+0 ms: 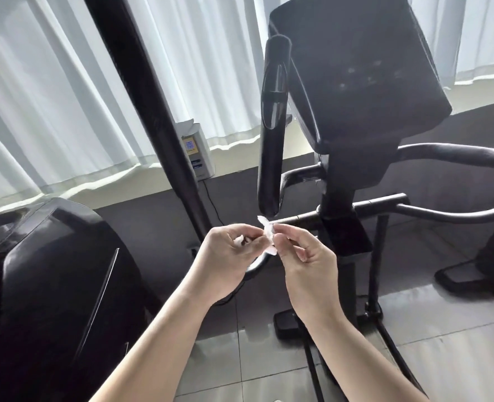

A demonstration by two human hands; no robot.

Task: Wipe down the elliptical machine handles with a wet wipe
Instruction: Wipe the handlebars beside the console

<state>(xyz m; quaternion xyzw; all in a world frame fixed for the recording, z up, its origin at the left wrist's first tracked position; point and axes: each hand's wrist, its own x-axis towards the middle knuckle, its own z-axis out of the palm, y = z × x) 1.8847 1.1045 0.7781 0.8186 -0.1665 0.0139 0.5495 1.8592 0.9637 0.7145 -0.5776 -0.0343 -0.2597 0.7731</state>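
Note:
A small crumpled white wet wipe (269, 232) is held between both hands in the middle of the view. My left hand (228, 256) pinches one end with curled fingers. My right hand (303, 256) pinches the other end between thumb and forefinger. Just above the wipe rises a black padded elliptical handle (271, 134), its lower tip almost touching the wipe. A second, longer black handle bar (150, 111) slants up at the left. The machine's dark console (356, 68) stands behind at upper right.
A black machine housing (51, 285) fills the lower left. Curved side bars (454, 153) run off to the right. A small white box with a code label (196, 152) sits on the window sill. White curtains (51, 97) hang behind; grey tiles (443, 358) cover the floor.

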